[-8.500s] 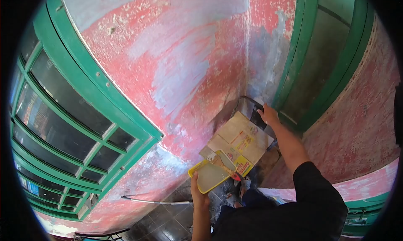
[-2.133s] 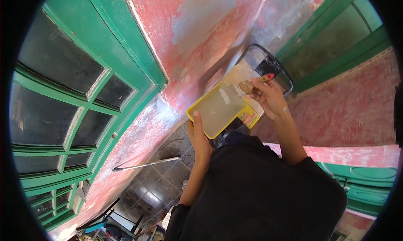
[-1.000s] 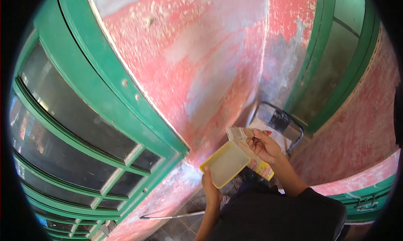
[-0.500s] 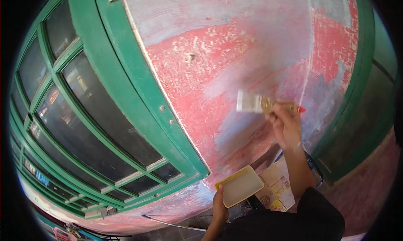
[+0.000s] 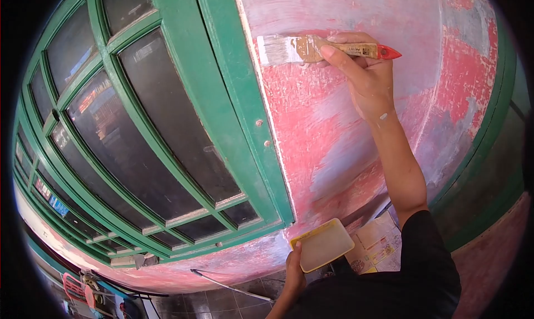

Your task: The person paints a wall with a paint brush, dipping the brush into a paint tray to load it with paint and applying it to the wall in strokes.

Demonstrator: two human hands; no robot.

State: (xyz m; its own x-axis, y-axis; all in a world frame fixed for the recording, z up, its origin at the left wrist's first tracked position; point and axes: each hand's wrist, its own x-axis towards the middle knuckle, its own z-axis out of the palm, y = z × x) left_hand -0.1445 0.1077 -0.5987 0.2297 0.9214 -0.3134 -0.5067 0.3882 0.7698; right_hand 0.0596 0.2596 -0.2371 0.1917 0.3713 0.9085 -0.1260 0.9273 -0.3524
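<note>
My right hand (image 5: pixel 370 77) is closed round the handle of a wide paintbrush (image 5: pixel 308 48), whose red handle tip points right. White paint coats its bristles, which lie against the pink wall (image 5: pixel 297 102) close to the green window frame. A pale smear of paint marks my right wrist. Lower down, my left hand (image 5: pixel 296 268) grips the left edge of a shallow yellow-rimmed tray (image 5: pixel 349 242) with whitish paint inside. Greyish-white strokes cover much of the wall above and to the right, while patches of flaking pink show between them.
A green multi-pane window (image 5: pixel 239 146) fills the left side. Printed cardboard (image 5: pixel 381 238) lies below the wall, beside the tray. A thin pole (image 5: pixel 233 285) rests over the dark tiled floor (image 5: pixel 203 302). Another green frame (image 5: pixel 478 163) borders the wall at right.
My right hand has carried the brush up and left, from mid-wall to the pink patch beside the window frame. My left hand still holds the tray. The camera view has shifted slightly.
</note>
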